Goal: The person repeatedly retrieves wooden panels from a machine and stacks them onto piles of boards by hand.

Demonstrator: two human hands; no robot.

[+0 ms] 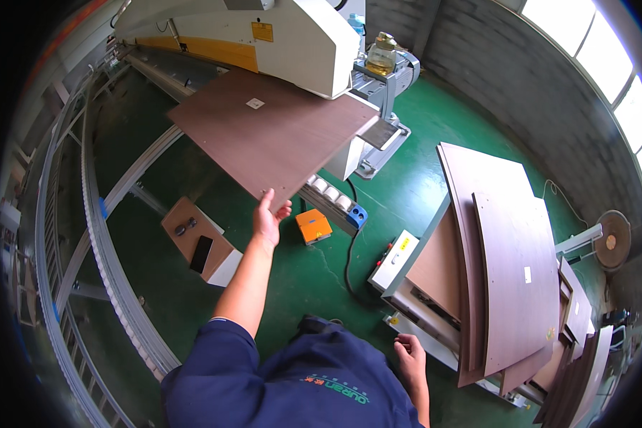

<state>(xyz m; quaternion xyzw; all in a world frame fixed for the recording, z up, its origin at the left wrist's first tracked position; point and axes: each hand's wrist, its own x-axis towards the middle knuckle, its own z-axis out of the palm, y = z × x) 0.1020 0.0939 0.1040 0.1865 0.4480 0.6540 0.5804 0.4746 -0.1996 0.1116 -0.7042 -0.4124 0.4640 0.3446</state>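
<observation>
A brown board [264, 132] with a small white label lies partly under the white beam of a large machine [299, 43]. Its near corner is in my left hand [267, 222], the thumb on top and the fingers curled at the edge. My right hand [411, 357] hangs low beside my body, its fingers curled in, with nothing seen in it. To its right, a stack of similar brown boards [517, 271] leans at a slant on a low trolley or stand.
An orange box [313, 226] sits on the green floor below the roller rail [328, 191]. On the left, a small stand [200, 246] carries a black phone and dark glasses, next to a curved roller conveyor [114, 285]. A round fan [610, 241] stands at the right wall.
</observation>
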